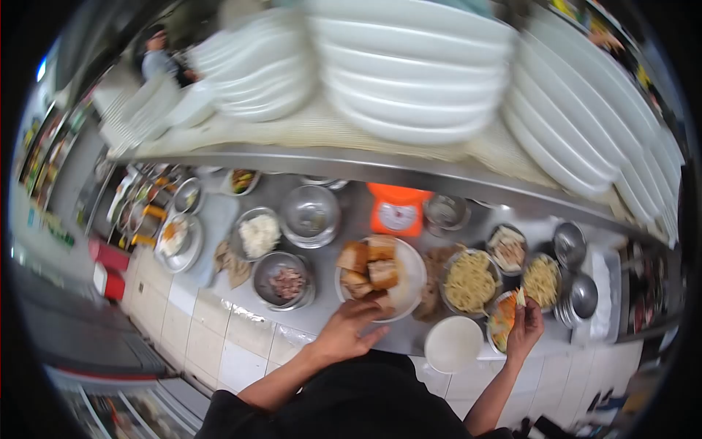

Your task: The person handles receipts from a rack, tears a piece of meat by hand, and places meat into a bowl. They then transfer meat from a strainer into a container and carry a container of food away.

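My left hand (352, 329) is at the near rim of a white bowl (411, 278), its thumb apart and its fingertips over the edge. In the bowl lie several golden-brown blocks (382, 273) with pale sides. Whether my fingertips touch a block is unclear. My right hand (524, 331) pinches a small pale strip (521, 296), too small to name, over a bowl of orange and green shredded food (502, 322). Between my hands, at the counter's front edge, is an empty white bowl (453, 344).
Noodles (470, 281) fill a metal bowl on the right; more noodles (541, 282) sit beyond. An orange scale (398, 209) stands behind the white bowl. Leftward are metal bowls of chopped meat (286, 283) and white food (259, 235). A shelf of stacked plates (413, 80) overhangs the counter.
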The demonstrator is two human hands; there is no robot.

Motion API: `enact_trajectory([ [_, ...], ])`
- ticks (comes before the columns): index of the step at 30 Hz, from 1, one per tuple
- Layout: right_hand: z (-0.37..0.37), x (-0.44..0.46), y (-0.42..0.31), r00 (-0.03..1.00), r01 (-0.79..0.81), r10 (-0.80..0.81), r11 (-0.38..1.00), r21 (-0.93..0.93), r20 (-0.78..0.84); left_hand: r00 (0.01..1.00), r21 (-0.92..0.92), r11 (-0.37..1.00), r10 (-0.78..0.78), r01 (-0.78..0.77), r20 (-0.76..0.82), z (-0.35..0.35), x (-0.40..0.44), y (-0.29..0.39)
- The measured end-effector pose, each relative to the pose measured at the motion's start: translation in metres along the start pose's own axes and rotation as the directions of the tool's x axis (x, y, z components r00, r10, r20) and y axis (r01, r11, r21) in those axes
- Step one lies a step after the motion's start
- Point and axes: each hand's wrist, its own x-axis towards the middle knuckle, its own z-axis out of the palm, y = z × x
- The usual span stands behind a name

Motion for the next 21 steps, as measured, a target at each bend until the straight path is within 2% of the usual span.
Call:
enact_trajectory([
  [1,0.024,-0.001,-0.009,0.999,0.026,-0.026,1.0,0.017,0.036,0.999,0.011,1.0,-0.015,0.015,-0.044,-0.011,-0.01,-0.005],
  [3,0.073,-0.018,-0.033,0.985,0.063,-0.074,0.995,0.075,0.155,0.999,-0.004,0.999,-0.032,0.032,-0.005,-0.033,-0.028,-0.019],
  [5,0.133,-0.041,-0.073,0.958,0.131,-0.14,0.99,0.053,0.249,0.998,0.012,1.0,-0.012,0.013,-0.056,-0.062,-0.047,-0.035],
  [6,0.163,-0.055,-0.076,0.937,0.103,-0.132,0.989,0.105,0.324,0.994,0.015,0.999,-0.03,0.031,-0.106,-0.08,-0.059,-0.042],
  [8,0.223,-0.084,-0.12,0.859,0.254,-0.264,0.964,0.081,0.439,0.985,0.015,0.998,-0.051,0.054,-0.164,-0.115,-0.088,-0.064],
  [10,0.275,-0.113,-0.122,0.808,0.166,-0.201,0.98,0.114,0.555,0.938,0.077,0.992,-0.069,0.101,-0.34,-0.145,-0.118,-0.092],
  [11,0.297,-0.124,-0.129,0.775,0.097,-0.154,0.987,0.125,0.613,0.931,0.076,0.992,-0.067,0.101,-0.359,-0.159,-0.133,-0.109],
  [13,0.328,-0.141,-0.15,0.742,0.172,-0.21,0.978,0.122,0.637,0.855,0.087,0.945,-0.244,0.316,-0.457,-0.183,-0.167,-0.139],
  [14,0.344,-0.151,-0.159,0.712,0.234,-0.254,0.965,0.121,0.655,0.83,0.073,0.931,-0.281,0.357,-0.482,-0.198,-0.179,-0.15],
  [15,0.357,-0.161,-0.162,0.697,0.228,-0.261,0.964,0.138,0.668,0.818,0.08,0.923,-0.291,0.377,-0.496,-0.21,-0.189,-0.16],
  [17,0.376,-0.177,-0.159,0.731,0.107,-0.187,0.981,0.16,0.656,0.752,0.0,0.863,-0.44,0.505,-0.491,-0.23,-0.206,-0.178],
  [18,0.386,-0.186,-0.155,0.727,-0.025,-0.111,0.982,0.189,0.677,0.742,-0.014,0.837,-0.493,0.547,-0.453,-0.24,-0.211,-0.184],
  [19,0.395,-0.196,-0.157,0.702,-0.021,-0.132,0.978,0.206,0.7,0.717,-0.018,0.825,-0.502,0.565,-0.484,-0.245,-0.213,-0.19],
  [20,0.4,-0.205,-0.161,0.64,-0.114,-0.083,0.973,0.201,0.764,0.659,-0.318,0.796,-0.605,0.514,-0.448,-0.247,-0.213,-0.196],
  [21,0.409,-0.212,-0.165,0.569,-0.205,-0.034,0.962,0.181,0.822,0.616,-0.59,0.695,-0.689,0.412,-0.381,-0.249,-0.211,-0.197],
])
